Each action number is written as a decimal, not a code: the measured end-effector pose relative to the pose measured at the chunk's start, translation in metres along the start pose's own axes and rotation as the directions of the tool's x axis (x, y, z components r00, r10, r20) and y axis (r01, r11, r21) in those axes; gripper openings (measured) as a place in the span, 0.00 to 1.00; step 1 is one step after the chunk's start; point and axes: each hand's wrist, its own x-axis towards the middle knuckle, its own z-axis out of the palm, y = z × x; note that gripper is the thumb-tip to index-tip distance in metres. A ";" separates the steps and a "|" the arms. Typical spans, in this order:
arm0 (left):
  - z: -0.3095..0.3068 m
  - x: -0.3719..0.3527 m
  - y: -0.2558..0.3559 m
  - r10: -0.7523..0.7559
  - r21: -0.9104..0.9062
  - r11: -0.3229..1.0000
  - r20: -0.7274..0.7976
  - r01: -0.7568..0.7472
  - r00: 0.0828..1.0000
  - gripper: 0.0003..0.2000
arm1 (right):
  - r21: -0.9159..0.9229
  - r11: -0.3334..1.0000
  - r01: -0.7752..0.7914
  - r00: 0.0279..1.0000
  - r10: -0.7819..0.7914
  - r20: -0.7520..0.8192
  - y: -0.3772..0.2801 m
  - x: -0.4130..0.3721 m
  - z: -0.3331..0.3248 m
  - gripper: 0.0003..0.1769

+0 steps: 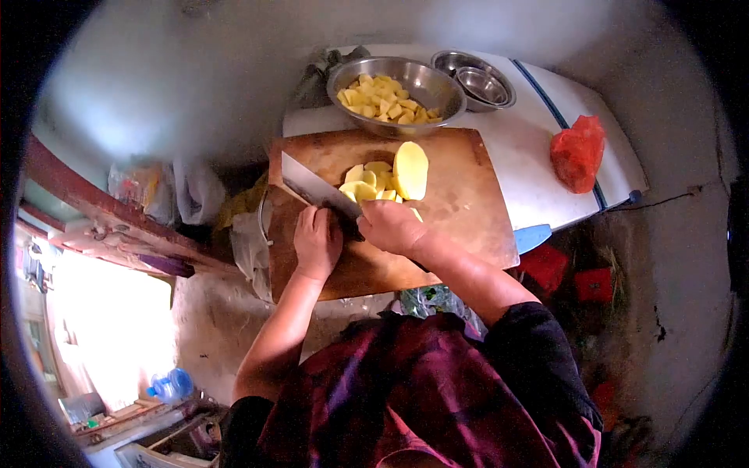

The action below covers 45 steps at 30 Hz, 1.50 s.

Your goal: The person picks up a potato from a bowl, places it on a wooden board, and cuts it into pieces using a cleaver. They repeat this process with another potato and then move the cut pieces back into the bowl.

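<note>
My right hand point(392, 226) is wrapped round the handle of a cleaver point(316, 183), whose wide blade slants up to the left over the wooden cutting board point(460, 234). Close against the near side of the blade is my left hand point(318, 240), its fingers bent down and together; whatever lies under them is hidden. Just beyond the cleaver, cut potato pieces point(359, 189) lie in a loose pile. A peeled potato half point(410, 171) rests to their right, pale flat face showing.
Behind the board, a steel bowl point(445, 86) holds potato chunks point(378, 100). Nested smaller metal bowls point(481, 86) stand beside it. A red plastic bag point(578, 154) sits on the white surface point(538, 187) at right. Something blue point(534, 236) juts out by the board's right edge.
</note>
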 end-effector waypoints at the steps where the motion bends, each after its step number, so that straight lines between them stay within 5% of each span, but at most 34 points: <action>1: -0.003 0.002 0.005 -0.020 -0.009 1.000 0.013 0.020 1.000 0.12 | 0.018 1.000 0.003 1.000 -0.003 -0.022 0.004 -0.001 0.002 0.12; 5: 0.000 0.010 0.008 0.070 0.042 0.996 0.060 -0.073 0.996 0.12 | -0.004 0.998 -0.067 0.988 0.066 -0.137 0.016 -0.016 -0.011 0.13; 8: 0.013 0.016 -0.004 -0.033 0.072 0.997 0.070 0.028 0.997 0.12 | -0.031 0.999 -0.044 0.973 0.036 -0.228 0.027 -0.034 -0.043 0.14; 10: 0.008 0.037 0.017 -0.163 -0.145 0.978 -0.095 0.149 0.982 0.09 | 0.401 0.890 -0.217 0.972 0.233 0.009 0.034 -0.042 -0.065 0.13; 11: 0.006 0.046 0.028 -0.396 -0.516 0.774 0.058 0.367 0.916 0.08 | 0.577 0.772 -0.265 0.961 0.259 0.094 0.039 -0.044 -0.072 0.12; 12: 0.003 0.055 0.038 -0.529 -0.751 0.392 0.289 0.532 0.798 0.09 | 0.722 0.618 -0.313 0.947 0.262 0.187 0.043 -0.045 -0.075 0.12; 13: 0.002 0.070 0.044 -0.512 -0.833 0.096 0.427 0.544 0.745 0.17 | 0.841 0.432 -0.326 0.941 0.232 0.246 0.048 -0.043 -0.074 0.10; 14: -0.011 0.089 0.069 -0.516 -0.805 -0.251 0.581 0.538 0.629 0.31 | 0.891 0.271 -0.365 0.927 0.190 0.322 0.050 -0.042 -0.074 0.09; 16: -0.007 0.095 0.060 -0.179 -0.594 -0.648 0.728 0.477 0.662 0.43 | 0.898 -0.070 -0.435 0.896 0.065 0.439 0.051 -0.038 -0.072 0.08; 18: 0.008 0.097 0.063 -0.149 -0.664 -0.597 0.643 0.450 0.751 0.46 | 0.880 -0.116 -0.460 0.887 -0.029 0.460 0.052 -0.030 -0.064 0.06; 20: 0.013 0.097 0.072 0.104 -0.631 -0.591 0.558 0.503 0.823 0.43 | 0.870 -0.120 -0.478 0.877 -0.018 0.479 0.052 -0.022 -0.057 0.06; 23: 0.026 0.092 0.057 -0.055 -0.654 -0.596 0.612 0.466 0.789 0.40 | 0.896 -0.056 -0.440 0.896 0.044 0.443 0.059 -0.018 -0.058 0.06; 26: 0.018 0.088 0.049 -0.291 -0.513 -0.808 0.775 0.290 0.561 0.36 | 0.915 0.061 -0.400 0.911 0.136 0.389 0.069 -0.017 -0.061 0.07; 27: 0.013 0.091 0.058 -0.335 -0.555 -0.776 0.765 0.299 0.551 0.33 | 0.924 0.088 -0.372 0.920 0.170 0.354 0.072 -0.019 -0.063 0.07; 29: 0.031 0.075 0.021 0.057 -0.408 -0.816 0.647 0.409 0.760 0.33 | 0.945 0.116 -0.305 0.936 0.218 0.275 0.081 -0.022 -0.066 0.08; 30: 0.039 0.070 0.001 0.255 -0.345 -0.807 0.529 0.480 0.809 0.33 | 0.938 0.186 -0.293 0.938 0.244 0.245 0.085 -0.025 -0.074 0.09; 31: 0.038 0.075 -0.002 0.228 -0.438 -0.725 0.575 0.531 0.786 0.32 | 0.940 0.218 -0.261 0.934 0.303 0.189 0.093 -0.029 -0.077 0.09; 32: 0.040 0.077 0.004 -0.026 -0.682 -0.394 0.678 0.616 0.735 0.32 | 0.940 0.254 -0.229 0.925 0.358 0.129 0.101 -0.033 -0.080 0.09; 33: 0.037 0.087 0.030 -0.300 -0.732 0.019 0.646 0.681 0.702 0.32 | 0.946 0.243 -0.215 0.920 0.376 0.113 0.110 -0.038 -0.086 0.09; 34: 0.035 0.096 0.052 -0.525 -0.575 0.409 0.488 0.709 0.698 0.31 | 0.952 0.231 -0.200 0.913 0.396 0.095 0.118 -0.044 -0.093 0.09; 35: 0.034 0.103 0.064 -0.578 -0.417 0.458 0.531 0.785 0.619 0.29 | 0.970 0.187 -0.154 0.901 0.431 0.060 0.121 -0.051 -0.101 0.09; 36: 0.041 0.110 0.077 -0.529 -0.436 0.499 0.532 0.749 0.662 0.29 | 0.963 0.232 -0.135 0.891 0.453 0.016 0.129 -0.057 -0.105 0.10; 38: 0.064 0.115 0.068 -0.394 -0.146 0.853 0.449 0.501 0.802 0.27 | 0.958 0.253 -0.133 0.893 0.450 0.005 0.139 -0.073 -0.117 0.08; 41: 0.101 0.140 0.106 -0.471 0.555 0.826 0.586 0.096 0.660 0.25 | 0.959 0.259 -0.117 0.877 0.479 -0.023 0.160 -0.095 -0.114 0.08; 44: 0.124 0.139 0.120 -0.406 0.448 0.881 0.550 0.152 0.730 0.27 | 0.966 0.234 -0.107 0.850 0.526 -0.033 0.167 -0.111 -0.110 0.08; 45: 0.128 0.134 0.125 -0.284 0.412 0.909 0.511 0.059 0.811 0.27 | 0.963 0.238 -0.127 0.835 0.549 -0.026 0.168 -0.116 -0.111 0.08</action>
